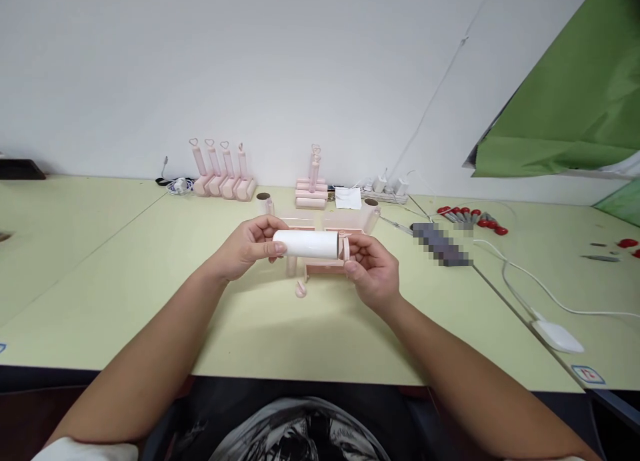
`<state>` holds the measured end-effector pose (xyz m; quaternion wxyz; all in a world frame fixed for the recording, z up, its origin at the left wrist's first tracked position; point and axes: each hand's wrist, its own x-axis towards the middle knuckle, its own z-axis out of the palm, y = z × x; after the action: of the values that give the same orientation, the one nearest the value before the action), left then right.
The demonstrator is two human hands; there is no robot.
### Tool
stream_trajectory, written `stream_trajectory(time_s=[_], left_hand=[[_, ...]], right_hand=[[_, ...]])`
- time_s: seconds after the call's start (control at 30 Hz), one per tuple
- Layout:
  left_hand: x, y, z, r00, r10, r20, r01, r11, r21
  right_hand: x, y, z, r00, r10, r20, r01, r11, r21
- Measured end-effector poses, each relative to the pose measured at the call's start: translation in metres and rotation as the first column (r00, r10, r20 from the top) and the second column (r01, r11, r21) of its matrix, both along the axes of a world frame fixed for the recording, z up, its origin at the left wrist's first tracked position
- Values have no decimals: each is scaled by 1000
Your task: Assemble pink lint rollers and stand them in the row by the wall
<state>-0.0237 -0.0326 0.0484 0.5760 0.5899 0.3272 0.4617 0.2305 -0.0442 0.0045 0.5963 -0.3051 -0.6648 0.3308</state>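
Note:
In my left hand [254, 249] is a white sticky-paper roll [307, 244], gripped at its left end with thumb and fingers and lying level above the table. Its right end shows a brown cardboard core. My right hand [374, 267] pinches a pink plastic end cap [346, 249] close to that end; whether the two touch I cannot tell. Below and behind the roll are pink plastic parts [325, 269], partly hidden by the roll and my hands. A small pink piece [301, 289] lies on the table in front of them.
Pink lint rollers with heart-shaped handle ends [227, 161] stand along the wall. Pink cylinders [311, 199] are stacked at the back middle, near a power strip [390, 195]. Two upright rolls [371, 211] flank the parts. Red-handled tools [473, 215] and a white cable [540, 284] lie right.

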Motion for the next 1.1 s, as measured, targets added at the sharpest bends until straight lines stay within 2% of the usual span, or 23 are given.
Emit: stream_trajectory(time_s=[0.2,0.37,0.5,0.63,0.8,0.9,1.1], left_hand=[[4,-1,-3,999,-24,-34,23,1000,-21],[3,0,-3,998,-36,-53,36,999,-13],[1,-1,-4,988,-91,-125,91,996,-11],[0,-3,-3,946,-210,-245,219,976,6],[7,-9,1,851,-338,-402,364,931,-14],[11,-12,3,819,-351,-453,386,922,-18],[9,-12,1,837,-346,-424,376,926,-14]], right_hand=[[-1,0,-2,1000,-2,12,1,999,34],[0,2,-6,999,47,-7,-47,999,-6],[1,3,-6,1000,17,18,-18,1000,15],[2,3,-3,995,46,84,-48,998,27],[2,2,-1,986,104,128,-109,994,31],[2,2,0,985,101,137,-105,994,19],[2,0,1,984,129,119,-135,990,41]])
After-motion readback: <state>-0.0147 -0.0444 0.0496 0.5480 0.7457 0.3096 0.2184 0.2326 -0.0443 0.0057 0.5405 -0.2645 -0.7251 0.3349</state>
